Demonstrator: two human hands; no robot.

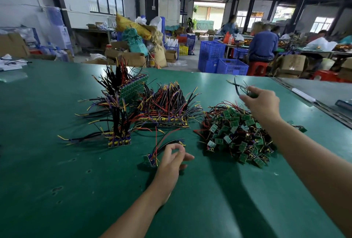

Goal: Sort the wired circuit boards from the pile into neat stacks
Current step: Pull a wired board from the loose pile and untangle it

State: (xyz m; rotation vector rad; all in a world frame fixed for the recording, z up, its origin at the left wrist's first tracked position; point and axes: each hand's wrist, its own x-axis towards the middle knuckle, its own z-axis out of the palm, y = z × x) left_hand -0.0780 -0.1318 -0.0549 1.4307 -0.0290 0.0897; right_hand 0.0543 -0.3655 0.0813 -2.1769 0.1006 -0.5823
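Table (57, 180): plain dark green top. Pile (236, 135): green boards with red and black wires; stacks (165, 121): yellow-and-blue edges, with black, red, yellow and purple wires; upright panel (133, 89): green with a fine pale dot grid. Crates (230, 66): blue lattice; stool (257, 67): red.

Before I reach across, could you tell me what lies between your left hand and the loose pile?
Only bare green table between left hand and pile, in the head view.
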